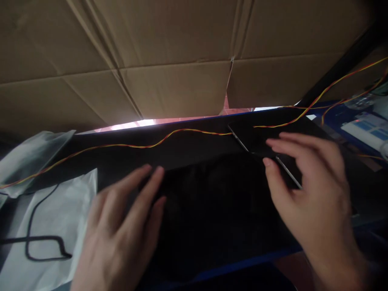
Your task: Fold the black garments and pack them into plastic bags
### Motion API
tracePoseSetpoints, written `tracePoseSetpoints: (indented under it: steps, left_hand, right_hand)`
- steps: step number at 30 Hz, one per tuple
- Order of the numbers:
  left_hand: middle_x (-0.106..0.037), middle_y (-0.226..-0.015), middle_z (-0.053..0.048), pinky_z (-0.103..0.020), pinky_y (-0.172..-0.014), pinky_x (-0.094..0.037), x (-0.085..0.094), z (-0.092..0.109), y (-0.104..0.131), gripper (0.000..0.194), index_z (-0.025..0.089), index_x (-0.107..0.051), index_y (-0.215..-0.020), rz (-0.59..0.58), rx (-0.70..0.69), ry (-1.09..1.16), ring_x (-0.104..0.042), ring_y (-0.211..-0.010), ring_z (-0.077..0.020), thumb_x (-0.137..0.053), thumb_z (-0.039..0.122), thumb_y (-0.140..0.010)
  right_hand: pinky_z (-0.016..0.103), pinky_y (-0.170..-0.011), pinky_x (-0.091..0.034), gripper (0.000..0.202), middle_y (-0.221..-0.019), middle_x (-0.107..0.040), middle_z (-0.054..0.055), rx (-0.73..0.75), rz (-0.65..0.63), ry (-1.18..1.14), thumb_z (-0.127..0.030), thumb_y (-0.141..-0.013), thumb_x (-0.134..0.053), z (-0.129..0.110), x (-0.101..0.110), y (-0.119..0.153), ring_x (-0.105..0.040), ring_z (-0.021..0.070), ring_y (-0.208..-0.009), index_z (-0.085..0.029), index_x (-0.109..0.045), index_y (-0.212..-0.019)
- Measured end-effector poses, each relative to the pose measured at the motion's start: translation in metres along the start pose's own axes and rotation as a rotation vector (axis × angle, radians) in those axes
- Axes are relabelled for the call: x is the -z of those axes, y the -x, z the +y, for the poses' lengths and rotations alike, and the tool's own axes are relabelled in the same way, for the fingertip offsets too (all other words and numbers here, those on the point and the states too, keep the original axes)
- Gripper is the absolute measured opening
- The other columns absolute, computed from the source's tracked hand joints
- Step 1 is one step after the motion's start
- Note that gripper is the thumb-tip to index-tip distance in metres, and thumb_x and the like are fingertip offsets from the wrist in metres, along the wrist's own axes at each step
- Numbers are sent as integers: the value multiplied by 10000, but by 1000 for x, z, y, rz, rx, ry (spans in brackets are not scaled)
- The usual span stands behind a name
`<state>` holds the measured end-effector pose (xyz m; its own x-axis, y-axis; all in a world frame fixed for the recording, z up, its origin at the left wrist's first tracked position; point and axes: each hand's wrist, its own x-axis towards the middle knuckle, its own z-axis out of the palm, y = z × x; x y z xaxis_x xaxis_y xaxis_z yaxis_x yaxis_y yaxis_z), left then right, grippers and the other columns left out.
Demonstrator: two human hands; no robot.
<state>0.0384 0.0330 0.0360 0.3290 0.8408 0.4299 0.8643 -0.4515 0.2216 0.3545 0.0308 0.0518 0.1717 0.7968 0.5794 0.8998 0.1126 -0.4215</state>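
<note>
My left hand [121, 226] lies flat, fingers spread, on a black mat [212, 218] that covers the middle of the bench. My right hand [306, 190] rests on a dark flat slab with a silver edge, like a phone or tablet [257, 141], thumb at its near edge and fingers across its top. The slab lies on the mat's far right. It is too dark to tell whether the fingers grip it or only touch it.
A big cardboard sheet [169, 52] hangs close overhead at the back. A twisted red-yellow wire [136, 145] runs across the bench. White plastic bags [54, 218] with a black cable [36, 242] lie at left. Blue-white items [366, 129] sit far right.
</note>
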Motion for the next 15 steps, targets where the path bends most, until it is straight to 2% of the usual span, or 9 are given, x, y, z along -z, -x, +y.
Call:
tracePoseSetpoints:
  steps: [1, 3, 5, 7, 9, 11, 13, 15]
  left_hand:
    - [-574, -1621, -24, -492, -1232, -501, -4, 6, 2, 607, 410, -437, -1690, 3, -47, 31, -625, -1404, -304, -559, 276, -1112]
    - [-666, -1522, -23, -403, -1130, -591, -11, 12, 9, 549, 383, -506, -1645, -101, -114, 100, -702, -1300, -249, -579, 281, -1110]
    - [-659, -1573, -48, -438, -1095, -635, -15, 9, 18, 576, 354, -482, -1669, -223, -140, 104, -705, -1347, -286, -592, 392, -1105]
    - [-561, -1699, -89, -536, -1089, -652, -15, -2, 30, 777, 331, -378, -1737, -314, -184, 58, -649, -1454, -372, -649, 554, -1044]
    - [-449, -1772, -121, -604, -1078, -653, -13, -14, 41, 1023, 304, -263, -1781, -385, -257, 24, -561, -1541, -436, -725, 677, -946]
    - [-391, -1794, -132, -622, -1081, -648, -10, -27, 53, 1179, 285, -206, -1793, -442, -314, 9, -492, -1589, -458, -778, 743, -869]
    - [-370, -1802, -130, -625, -1110, -628, -6, -36, 61, 1215, 278, -197, -1793, -472, -330, 1, -460, -1607, -459, -777, 780, -852]
    - [-359, -1810, -116, -634, -1138, -601, -1, -42, 65, 1146, 293, -213, -1790, -488, -310, 12, -441, -1617, -456, -704, 814, -895]
  right_hand:
    - [451, -1135, -596, 308, -1469, -661, 130, 66, -69, -16, -236, -1107, -572, -5, -3, 7, -715, 288, -1313, -265, -711, -1380]
    - [457, -1171, -589, 314, -1473, -697, 89, 155, -289, -45, -218, -1125, -543, -8, -7, 23, -702, 275, -1363, -294, -708, -1381]
    - [493, -1158, -614, 372, -1584, -659, 63, 176, -514, -42, -296, -1136, -557, -1, -6, 38, -678, 294, -1421, -330, -648, -1495]
    - [569, -1140, -625, 563, -1732, -522, 52, 163, -647, -10, -451, -1093, -649, 14, 1, 48, -584, 363, -1526, -386, -524, -1638]
    - [660, -1123, -616, 810, -1813, -388, 33, 160, -716, 37, -579, -997, -752, 32, 14, 56, -477, 437, -1596, -449, -402, -1716]
    - [747, -1125, -576, 906, -1836, -332, 21, 171, -740, 70, -614, -953, -773, 52, 29, 63, -403, 484, -1628, -474, -345, -1740]
    - [821, -1163, -494, 787, -1815, -380, 17, 179, -695, 73, -589, -990, -708, 72, 44, 69, -381, 495, -1636, -481, -413, -1712]
    - [818, -1220, -428, 569, -1729, -524, 7, 167, -635, 44, -526, -1041, -633, 86, 57, 76, -434, 457, -1617, -504, -571, -1606]
